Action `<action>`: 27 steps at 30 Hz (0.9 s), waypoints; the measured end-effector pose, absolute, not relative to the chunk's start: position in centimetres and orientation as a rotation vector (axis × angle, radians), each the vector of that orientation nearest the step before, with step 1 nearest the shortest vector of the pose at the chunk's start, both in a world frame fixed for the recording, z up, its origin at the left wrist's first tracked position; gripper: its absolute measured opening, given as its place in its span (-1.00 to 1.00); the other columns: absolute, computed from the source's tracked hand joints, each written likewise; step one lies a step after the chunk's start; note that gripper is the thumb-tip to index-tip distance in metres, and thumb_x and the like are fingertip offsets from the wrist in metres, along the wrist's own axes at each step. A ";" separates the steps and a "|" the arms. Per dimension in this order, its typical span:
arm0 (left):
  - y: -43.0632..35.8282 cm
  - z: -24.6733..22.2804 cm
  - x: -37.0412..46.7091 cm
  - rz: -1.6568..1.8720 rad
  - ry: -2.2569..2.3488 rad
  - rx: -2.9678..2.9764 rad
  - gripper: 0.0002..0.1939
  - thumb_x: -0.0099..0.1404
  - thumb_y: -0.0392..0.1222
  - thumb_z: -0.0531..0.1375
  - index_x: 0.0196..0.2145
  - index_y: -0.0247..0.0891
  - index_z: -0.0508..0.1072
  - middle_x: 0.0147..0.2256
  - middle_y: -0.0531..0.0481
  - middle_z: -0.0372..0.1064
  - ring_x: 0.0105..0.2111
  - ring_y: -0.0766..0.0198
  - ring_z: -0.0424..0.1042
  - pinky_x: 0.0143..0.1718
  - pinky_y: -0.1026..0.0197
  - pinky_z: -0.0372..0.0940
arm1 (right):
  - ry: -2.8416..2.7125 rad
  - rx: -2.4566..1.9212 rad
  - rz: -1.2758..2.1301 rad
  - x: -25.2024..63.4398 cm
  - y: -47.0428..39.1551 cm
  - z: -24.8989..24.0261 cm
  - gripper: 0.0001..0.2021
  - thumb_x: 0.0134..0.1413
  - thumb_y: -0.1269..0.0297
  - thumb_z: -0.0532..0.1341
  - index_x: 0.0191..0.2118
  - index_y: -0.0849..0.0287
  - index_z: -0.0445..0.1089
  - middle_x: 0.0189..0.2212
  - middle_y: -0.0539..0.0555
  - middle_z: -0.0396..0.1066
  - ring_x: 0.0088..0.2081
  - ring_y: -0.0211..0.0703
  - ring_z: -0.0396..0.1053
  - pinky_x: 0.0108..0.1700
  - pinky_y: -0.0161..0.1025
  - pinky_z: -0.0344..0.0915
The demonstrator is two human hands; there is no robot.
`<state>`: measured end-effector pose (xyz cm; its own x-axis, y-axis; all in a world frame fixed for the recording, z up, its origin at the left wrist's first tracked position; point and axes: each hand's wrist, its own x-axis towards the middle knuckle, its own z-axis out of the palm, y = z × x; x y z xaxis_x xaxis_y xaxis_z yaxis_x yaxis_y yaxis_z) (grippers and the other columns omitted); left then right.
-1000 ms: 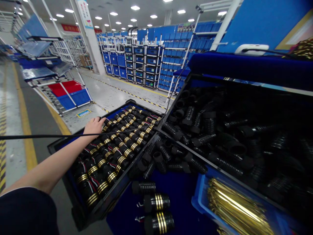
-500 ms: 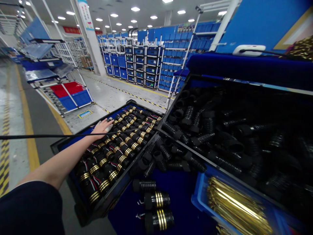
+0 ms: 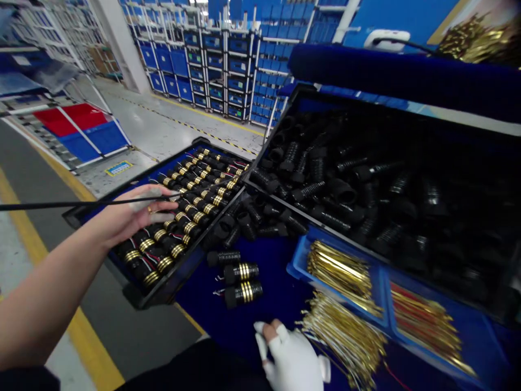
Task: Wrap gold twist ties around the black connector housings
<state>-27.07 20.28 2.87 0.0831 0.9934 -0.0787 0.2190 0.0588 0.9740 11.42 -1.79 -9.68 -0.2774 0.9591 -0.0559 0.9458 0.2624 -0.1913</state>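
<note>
My left hand (image 3: 148, 209), with pale coverings on some fingers and a ring, is over a blue-lined black tray (image 3: 143, 183). Its fingers reach out slightly apart, and I see nothing held in them. Rows of black ribbed cylinders with gold rings (image 3: 198, 217) and thin wires fill the tray. My right hand (image 3: 295, 355), in a white glove with some bare fingertips, hovers low over the blue mat (image 3: 272, 266). Its fingers are loosely bent and a little apart; no object shows in them. Two gold-ringed cylinders (image 3: 246, 292) and a plain black ribbed cylinder (image 3: 224, 258) lie ahead of it.
Beside the right hand lies a bundle of gold-coloured strands (image 3: 345, 336). Blue bins (image 3: 301, 266) hold more gold and red pieces. A large black tray (image 3: 277, 193) of ribbed black parts stands behind. A black cable (image 3: 61, 206) crosses in front of my left hand.
The view has tilted down and right. My left hand has lifted from lying flat on the tray's cylinders and turned side-on. My gloved right hand has come into view at the bottom.
</note>
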 end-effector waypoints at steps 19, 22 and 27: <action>6.1 -4.0 -12.1 0.495 0.851 0.399 -0.47 0.33 0.16 0.22 0.11 -0.20 0.39 0.10 -0.27 0.41 -0.21 0.16 0.60 -0.42 0.33 0.42 | -2.248 -1.826 0.575 8.3 3.7 -7.2 -0.19 0.16 0.39 0.22 0.46 0.10 -0.12 0.42 0.22 0.00 -0.13 0.05 0.58 -0.20 -0.12 0.52; 6.9 -5.4 -11.0 0.608 0.983 0.494 -0.50 0.24 0.15 0.31 0.01 -0.19 0.40 -0.09 -0.20 0.50 -0.42 0.31 0.57 -0.60 0.43 0.26 | -2.219 -1.695 0.542 8.9 2.9 -7.2 -0.25 0.24 0.35 0.16 0.46 0.03 -0.14 0.39 0.18 0.10 -0.12 0.02 0.58 -0.22 -0.14 0.53; 11.4 -2.4 -20.1 0.846 1.203 0.815 -0.51 0.18 0.15 0.37 -0.12 -0.24 0.41 -0.35 -0.04 0.46 -0.59 0.38 0.41 -0.70 0.41 0.14 | -2.205 -1.669 0.369 10.7 1.8 -6.1 -0.39 0.34 0.19 0.06 0.44 -0.07 -0.07 0.19 0.16 0.40 -0.27 0.02 0.60 -0.36 -0.13 0.51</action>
